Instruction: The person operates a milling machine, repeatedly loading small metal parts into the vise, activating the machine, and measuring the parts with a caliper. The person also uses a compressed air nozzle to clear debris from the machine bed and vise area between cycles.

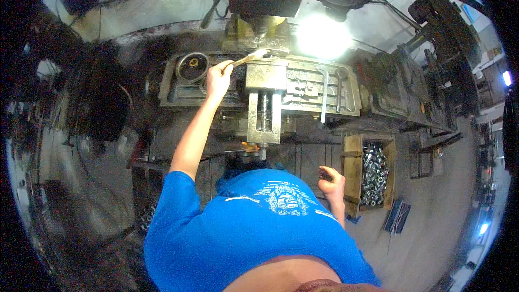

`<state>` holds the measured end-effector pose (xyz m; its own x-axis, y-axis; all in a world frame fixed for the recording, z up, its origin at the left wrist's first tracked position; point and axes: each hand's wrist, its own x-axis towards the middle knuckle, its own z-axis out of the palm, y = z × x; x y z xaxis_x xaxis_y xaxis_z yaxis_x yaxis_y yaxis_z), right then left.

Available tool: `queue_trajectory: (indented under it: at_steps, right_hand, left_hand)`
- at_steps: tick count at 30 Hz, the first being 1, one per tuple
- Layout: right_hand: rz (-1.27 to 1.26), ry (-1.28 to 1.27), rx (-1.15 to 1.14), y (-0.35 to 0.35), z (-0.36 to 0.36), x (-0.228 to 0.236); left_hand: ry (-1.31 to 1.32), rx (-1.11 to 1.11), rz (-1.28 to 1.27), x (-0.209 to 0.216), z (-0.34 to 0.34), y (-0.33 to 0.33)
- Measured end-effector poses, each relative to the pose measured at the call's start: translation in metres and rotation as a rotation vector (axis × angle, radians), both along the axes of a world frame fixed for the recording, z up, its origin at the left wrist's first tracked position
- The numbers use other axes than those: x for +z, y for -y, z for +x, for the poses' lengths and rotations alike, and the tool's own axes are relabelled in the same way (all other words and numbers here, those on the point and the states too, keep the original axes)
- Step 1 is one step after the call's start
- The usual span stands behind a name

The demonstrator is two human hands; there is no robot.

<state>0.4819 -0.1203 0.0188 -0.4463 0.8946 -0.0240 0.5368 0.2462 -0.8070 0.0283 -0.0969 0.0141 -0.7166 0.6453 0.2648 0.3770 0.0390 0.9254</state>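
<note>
My left hand (219,80) is closed around the handle of a brush (246,60). The brush's pale bristles (258,53) reach the far end of a machine vise (266,75), below the spindle (266,24) of a milling machine. Whether the bristles touch metal I cannot tell. The vise is bolted on the slotted machine table (351,94), its screw pointing toward me. Low at my right side hangs my right hand (332,184), its fingers loosely bent with a gap at the thumb. I see nothing in it.
A round dish (192,68) with a yellowish ring sits on the table's left part. Right of the vise lie a hex key (324,94) and a wrench (340,89). A wooden crate (352,173) of metal parts (374,173) stands at right. A bright lamp (324,38) glares behind the table.
</note>
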Motion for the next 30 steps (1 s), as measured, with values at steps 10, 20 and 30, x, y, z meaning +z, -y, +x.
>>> queue_trajectory:
  at_steps: [10,20,30]
  right_hand:
    - [-0.043,0.029,0.0,-0.005,0.001,0.002]
    - [0.099,-0.029,-0.007,-0.043,0.015,0.034]
    - [1.072,-0.137,0.112,-0.095,0.025,0.287]
  left_hand:
    - [-0.536,0.392,-0.365,-0.023,-0.068,0.07]
    - [-0.189,-0.008,-0.365,-0.017,-0.054,0.057]
    - [0.023,-0.329,-0.052,-0.024,-0.001,-0.067]
